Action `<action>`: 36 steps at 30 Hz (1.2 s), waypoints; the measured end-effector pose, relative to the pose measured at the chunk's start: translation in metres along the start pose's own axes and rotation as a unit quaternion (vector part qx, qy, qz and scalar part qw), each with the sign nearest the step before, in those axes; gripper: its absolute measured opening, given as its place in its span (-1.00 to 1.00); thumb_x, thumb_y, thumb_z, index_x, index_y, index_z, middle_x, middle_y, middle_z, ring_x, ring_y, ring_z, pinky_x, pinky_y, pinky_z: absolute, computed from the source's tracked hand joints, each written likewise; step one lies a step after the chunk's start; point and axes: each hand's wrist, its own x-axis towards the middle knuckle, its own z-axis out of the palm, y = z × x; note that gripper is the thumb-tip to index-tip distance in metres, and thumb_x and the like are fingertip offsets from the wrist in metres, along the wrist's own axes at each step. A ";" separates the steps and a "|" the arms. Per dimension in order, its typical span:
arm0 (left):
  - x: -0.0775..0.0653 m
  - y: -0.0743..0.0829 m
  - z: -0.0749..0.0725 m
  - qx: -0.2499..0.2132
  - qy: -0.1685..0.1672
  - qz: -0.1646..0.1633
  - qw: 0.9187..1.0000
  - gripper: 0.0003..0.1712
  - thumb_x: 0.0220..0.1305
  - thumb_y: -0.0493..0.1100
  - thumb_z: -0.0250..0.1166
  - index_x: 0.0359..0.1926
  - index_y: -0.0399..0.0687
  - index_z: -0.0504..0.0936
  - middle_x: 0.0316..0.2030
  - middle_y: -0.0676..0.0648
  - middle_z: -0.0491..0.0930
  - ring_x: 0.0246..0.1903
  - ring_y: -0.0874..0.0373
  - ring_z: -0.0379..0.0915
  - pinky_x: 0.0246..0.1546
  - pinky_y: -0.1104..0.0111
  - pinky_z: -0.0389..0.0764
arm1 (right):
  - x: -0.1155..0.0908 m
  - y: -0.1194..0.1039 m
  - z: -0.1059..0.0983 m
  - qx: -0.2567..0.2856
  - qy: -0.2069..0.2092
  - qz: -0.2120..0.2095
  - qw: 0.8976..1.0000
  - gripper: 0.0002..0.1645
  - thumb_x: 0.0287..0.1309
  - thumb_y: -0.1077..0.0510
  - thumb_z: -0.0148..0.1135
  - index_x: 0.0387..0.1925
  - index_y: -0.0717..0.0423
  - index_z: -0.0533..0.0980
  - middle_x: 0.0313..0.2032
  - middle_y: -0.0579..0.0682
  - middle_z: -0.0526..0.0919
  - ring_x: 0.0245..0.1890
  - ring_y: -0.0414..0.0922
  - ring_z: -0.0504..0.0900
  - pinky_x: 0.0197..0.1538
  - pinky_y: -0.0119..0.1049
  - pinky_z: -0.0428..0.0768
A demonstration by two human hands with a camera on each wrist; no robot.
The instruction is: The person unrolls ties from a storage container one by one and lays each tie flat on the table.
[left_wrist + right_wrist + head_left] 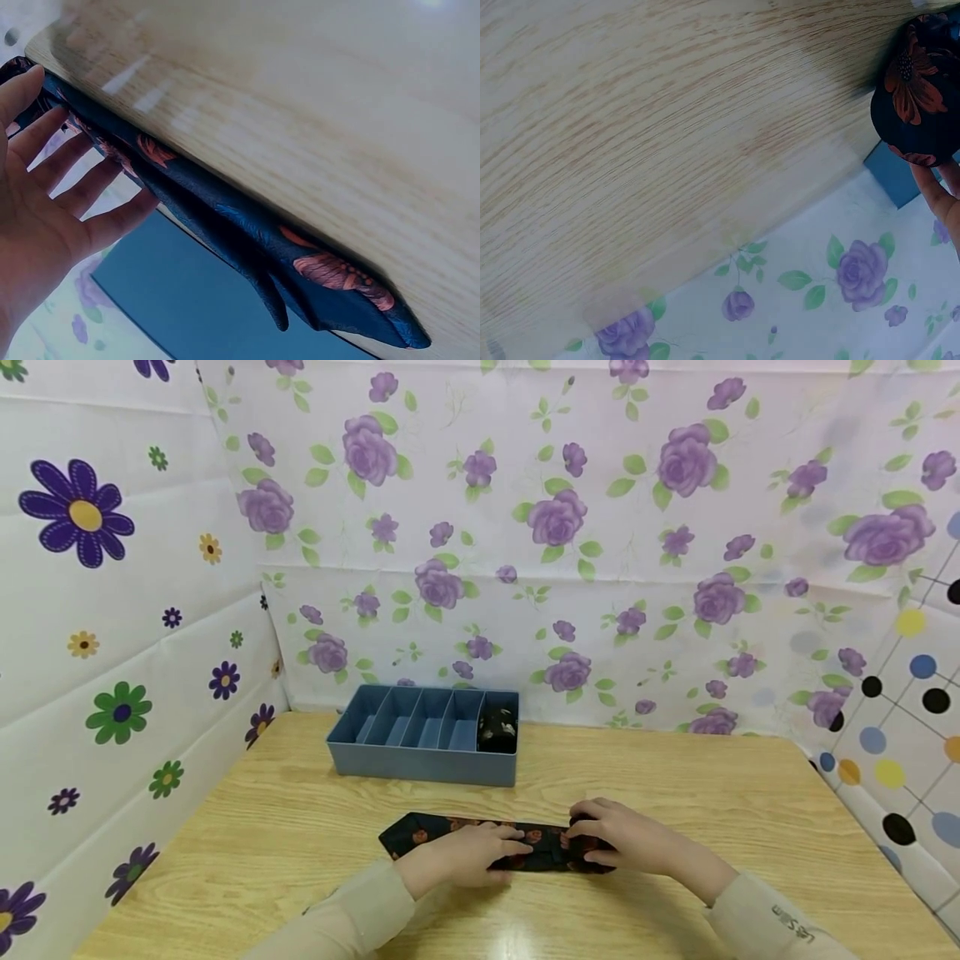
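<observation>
— Where's the dark flowered cloth (480,843) lying, measured from the fingers?

— Flat on the wooden table (262,827), a long folded strip running crosswise under both hands. The left hand (461,853) rests on its middle, fingers straight and spread, their tips pointing toward the other hand; the strip's pointed free end sticks out past the heel of that hand, on the side away from the fingertips.

— And the other end?

— The right hand (611,839) is curled round it. In the right wrist view that end shows as a rolled-up bundle (919,97) with orange flowers, a fingertip (934,195) pressed against its edge.

— Do the two hands touch?

— Their fingertips come very near over the cloth; I cannot tell whether they meet.

— Anything beyond the fingers?

— A blue divider box (423,739), well apart from the knuckles, toward the flowered back wall (600,527). Its end compartment, the one on the right hand's side, holds a dark rolled item (497,729); the other compartments show only blue bottoms.
</observation>
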 end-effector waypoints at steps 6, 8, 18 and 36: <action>0.003 0.000 0.001 0.016 -0.003 -0.001 1.000 -0.37 0.31 0.15 0.12 0.38 0.32 0.24 0.36 0.07 0.23 0.30 0.08 0.26 0.22 0.18 0.42 | -0.003 0.002 0.002 -0.007 0.017 -0.012 1.000 -0.71 0.11 0.10 0.32 -0.10 0.00 0.56 0.02 0.10 0.49 -0.08 -0.04 0.54 -0.09 -0.18 0.60; 0.003 0.000 0.001 0.019 -0.002 -0.003 1.000 -0.38 0.31 0.15 0.12 0.37 0.34 0.25 0.36 0.08 0.23 0.31 0.05 0.24 0.21 0.15 0.42 | -0.004 0.002 0.002 -0.009 0.014 -0.010 1.000 -0.72 0.10 0.09 0.32 -0.12 0.00 0.55 0.04 0.12 0.48 -0.06 -0.01 0.55 -0.08 -0.16 0.60; 0.002 0.001 0.003 0.007 0.001 -0.020 1.000 -0.39 0.30 0.14 0.14 0.36 0.39 0.26 0.41 0.07 0.16 0.35 0.02 0.18 0.18 0.08 0.44 | -0.006 0.003 0.002 -0.018 0.018 -0.021 0.999 -0.73 0.09 0.11 0.34 -0.17 0.04 0.49 0.01 0.10 0.54 -0.05 0.00 0.57 -0.06 -0.14 0.60; 0.002 0.000 0.001 -0.018 -0.011 -0.018 1.000 -0.38 0.31 0.10 0.16 0.37 0.37 0.25 0.42 0.04 0.15 0.37 -0.03 0.13 0.24 0.08 0.38 | -0.014 0.010 0.002 -0.034 0.014 -0.016 0.999 -0.69 0.05 0.11 0.37 -0.13 0.01 0.56 0.01 0.12 0.51 -0.09 -0.01 0.58 -0.09 -0.14 0.61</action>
